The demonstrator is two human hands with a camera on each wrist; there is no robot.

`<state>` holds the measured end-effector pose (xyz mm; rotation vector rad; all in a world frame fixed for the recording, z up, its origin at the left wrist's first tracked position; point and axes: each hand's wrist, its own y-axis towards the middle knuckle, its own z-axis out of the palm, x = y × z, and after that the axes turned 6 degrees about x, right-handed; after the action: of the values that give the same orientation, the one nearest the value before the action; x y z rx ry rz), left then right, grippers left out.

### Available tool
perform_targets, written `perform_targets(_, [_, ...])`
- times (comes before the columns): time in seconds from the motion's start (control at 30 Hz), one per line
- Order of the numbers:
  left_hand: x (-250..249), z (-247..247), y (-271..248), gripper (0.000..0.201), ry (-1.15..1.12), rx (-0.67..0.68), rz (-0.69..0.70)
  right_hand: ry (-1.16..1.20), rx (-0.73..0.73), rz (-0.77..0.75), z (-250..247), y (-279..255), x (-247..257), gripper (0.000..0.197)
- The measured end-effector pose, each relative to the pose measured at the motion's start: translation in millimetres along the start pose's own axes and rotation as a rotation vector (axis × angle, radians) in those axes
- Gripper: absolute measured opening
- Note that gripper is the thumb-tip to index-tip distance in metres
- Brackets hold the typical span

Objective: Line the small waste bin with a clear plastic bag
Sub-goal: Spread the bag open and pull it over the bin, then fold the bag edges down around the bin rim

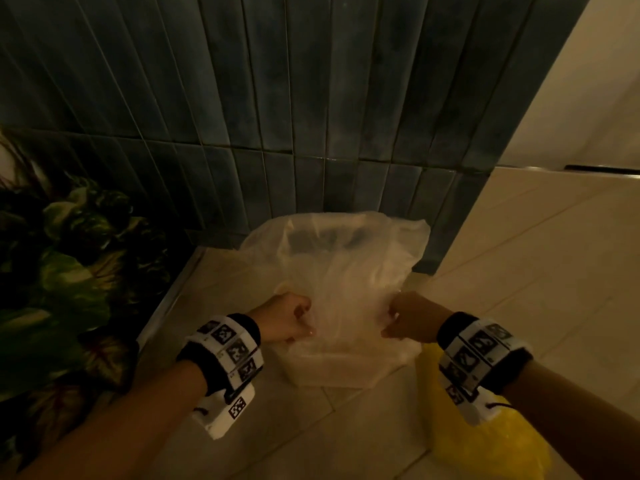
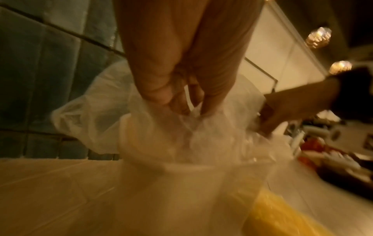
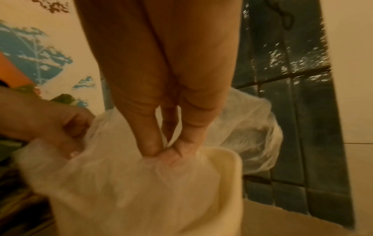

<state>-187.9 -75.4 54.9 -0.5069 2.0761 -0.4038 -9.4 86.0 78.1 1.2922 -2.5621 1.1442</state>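
Gripping the clear bag (image 1: 346, 268) draped inside the bin (image 1: 332, 370), both hands pinch plastic.

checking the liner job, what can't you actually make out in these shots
- Inside of the waste bin: hidden in the head view by the clear plastic bag bunched over it.
- Bag's far edge against the rim: hidden behind plastic folds in all views.
- Left hand and right hand fingertips: buried in plastic.
- Yellow bag: cut off by the head view's bottom edge, contents unreadable.
- Clutter at the left wrist view's right edge: blurred.
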Motion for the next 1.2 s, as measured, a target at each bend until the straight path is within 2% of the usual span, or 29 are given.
perform_targets(0.07, [-1,11,5,0.012,0.233,-0.059,0.019,-0.104,-0.03,-0.029,11,14,11,0.019])
perform_targets(0.1, [1,16,9,0.007,0.328,-0.073,0.008,-0.162,0.002,-0.035,16,20,16,0.025])
perform_targets(0.13, [3,19,11,0.011,0.415,-0.084,-0.016,-0.216,0.069,-0.013,20,23,22,0.033])
perform_targets(0.2, [4,19,14,0.01,0.55,-0.033,-0.158,-0.332,0.21,0.066,24,26,28,0.044])
perform_targets(0.27, [1,12,15,0.006,0.579,0.08,-0.262,-0.371,0.28,0.126,22,24,29,0.053])
perform_targets(0.3, [-2,7,15,0.006,0.507,0.133,-0.278,-0.369,0.294,0.138,19,20,29,0.057])
perform_targets(0.4, [-7,-13,12,0.05,0.052,0.158,-0.287,-0.215,0.276,0.136,4,12,21,0.067])
perform_targets(0.47, [-9,-26,5,0.07,-0.126,0.116,-0.243,-0.003,0.261,0.062,-8,11,10,0.077])
perform_targets(0.53, [-14,-34,1,0.067,-0.35,0.043,-0.189,0.166,0.205,0.012,-18,8,0,0.1])
perform_targets(0.57, [-18,-36,2,0.06,-0.461,-0.026,-0.179,0.245,0.165,-0.003,-22,8,-4,0.103])
perform_targets(0.6, [-21,-38,4,0.053,-0.546,-0.122,-0.172,0.357,0.134,-0.003,-25,7,-6,0.098])
perform_targets(0.63, [-24,-37,7,0.047,-0.571,-0.214,-0.185,0.509,0.11,-0.002,-28,6,-9,0.094])
perform_targets(0.67, [-27,-35,10,0.044,-0.573,-0.283,-0.186,0.657,0.092,0.02,-31,7,-11,0.1])
perform_targets(0.73, [-27,-28,15,0.036,-0.47,-0.328,-0.175,0.866,0.066,0.08,-34,5,-11,0.118])
perform_targets(0.77, [-26,-23,18,0.03,-0.396,-0.327,-0.162,0.931,0.06,0.089,-35,5,-9,0.113])
perform_targets(0.83, [-27,-14,15,0.014,-0.326,-0.312,-0.053,1.016,-0.013,0.05,-35,4,-2,0.074])
perform_targets(0.9, [-26,-7,11,0.009,-0.35,-0.219,0.051,0.995,-0.21,-0.067,-33,6,5,0.033])
perform_targets(0.93, [-25,-4,7,0.013,-0.348,-0.166,0.083,0.938,-0.282,-0.131,-31,7,7,0.024])
perform_targets(0.97, [-22,-2,3,0.016,-0.311,-0.128,0.089,0.859,-0.309,-0.191,-26,8,8,0.021])
perform_targets(1.03, [-11,2,-2,0.006,-0.081,-0.117,0.064,0.546,-0.29,-0.269,-15,6,8,0.019])
perform_targets(1.13, [0,6,-10,0.019,0.317,-0.029,-0.03,0.082,-0.159,-0.303,6,4,8,0.007])
perform_targets(1.2, [-2,5,-19,0.018,0.384,0.101,-0.083,-0.066,-0.068,-0.278,18,7,9,0.02])
